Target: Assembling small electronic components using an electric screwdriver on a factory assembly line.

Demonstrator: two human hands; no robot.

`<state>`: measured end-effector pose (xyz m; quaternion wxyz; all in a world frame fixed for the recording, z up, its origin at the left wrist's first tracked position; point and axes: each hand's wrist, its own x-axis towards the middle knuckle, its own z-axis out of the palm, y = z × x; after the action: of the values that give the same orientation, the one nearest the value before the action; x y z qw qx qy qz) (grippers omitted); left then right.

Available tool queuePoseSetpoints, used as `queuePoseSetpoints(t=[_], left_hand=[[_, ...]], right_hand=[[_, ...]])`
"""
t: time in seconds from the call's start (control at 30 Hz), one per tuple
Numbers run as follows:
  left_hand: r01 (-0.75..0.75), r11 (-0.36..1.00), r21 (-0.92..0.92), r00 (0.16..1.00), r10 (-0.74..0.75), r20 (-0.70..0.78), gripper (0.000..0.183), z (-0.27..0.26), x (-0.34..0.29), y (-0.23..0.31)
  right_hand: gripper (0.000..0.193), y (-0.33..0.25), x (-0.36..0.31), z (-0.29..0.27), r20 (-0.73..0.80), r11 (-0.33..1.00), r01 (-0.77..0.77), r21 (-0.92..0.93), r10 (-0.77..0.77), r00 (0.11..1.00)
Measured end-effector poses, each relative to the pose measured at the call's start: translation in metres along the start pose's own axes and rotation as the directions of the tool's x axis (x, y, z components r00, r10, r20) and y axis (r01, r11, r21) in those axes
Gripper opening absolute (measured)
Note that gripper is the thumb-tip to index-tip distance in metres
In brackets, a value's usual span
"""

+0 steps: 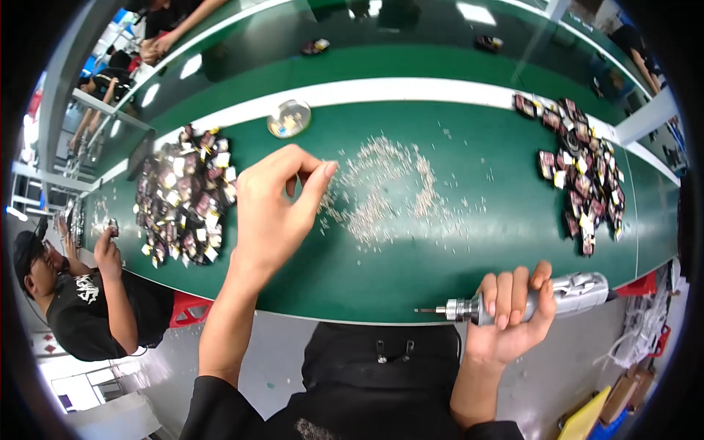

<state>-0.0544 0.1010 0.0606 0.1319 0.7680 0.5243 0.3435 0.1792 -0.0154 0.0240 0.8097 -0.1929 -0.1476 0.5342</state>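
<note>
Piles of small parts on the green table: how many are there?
2. One pile lies left of the left hand; the other pile lies at far right, beyond the right hand. Loose screws are scattered between.

Two heaps of small dark-red, white-labelled packets lie on the green surface, left and right.

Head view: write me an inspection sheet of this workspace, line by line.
Surface: green bench top with a white stripe along its far side.
Job's things: loose small screws scattered mid-bench; silver electric screwdriver.
Clutter: heap of small dark parts on the left, another heap on the right, clear round dish.
Grippers: left hand pinching at the screws; right hand closed around the screwdriver.
Cables: nothing seen.
Surroundings: a person in a black shirt working at the left; other people's hands at the far side.
</note>
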Motion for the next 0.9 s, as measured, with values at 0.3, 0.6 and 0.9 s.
queuePoseSetpoints(t=[0.3, 0.6, 0.9], left_hand=[[0.255, 0.809, 0.530, 0.963, -0.261, -0.065, 0.051, 0.027, 0.161, -0.122], [0.066, 0.790, 0.609, 0.998, -0.055, -0.037, 0.034, 0.051, 0.182, -0.164], [-0.479, 0.877, 0.026, 0.831, 0.445, 0.333, 0.049, 0.038, 0.024, 0.014]], right_hand=[[0.013, 0.009, -0.008, -0.016, 0.008, 0.996, -0.071, 0.061, 0.071, 0.997], [0.012, 0.013, -0.006, -0.011, 0.012, 0.992, -0.124, 0.036, 0.123, 0.992], [0.014, 0.002, -0.004, -0.028, 0.066, 0.986, -0.163, 0.024, 0.161, 0.985]])
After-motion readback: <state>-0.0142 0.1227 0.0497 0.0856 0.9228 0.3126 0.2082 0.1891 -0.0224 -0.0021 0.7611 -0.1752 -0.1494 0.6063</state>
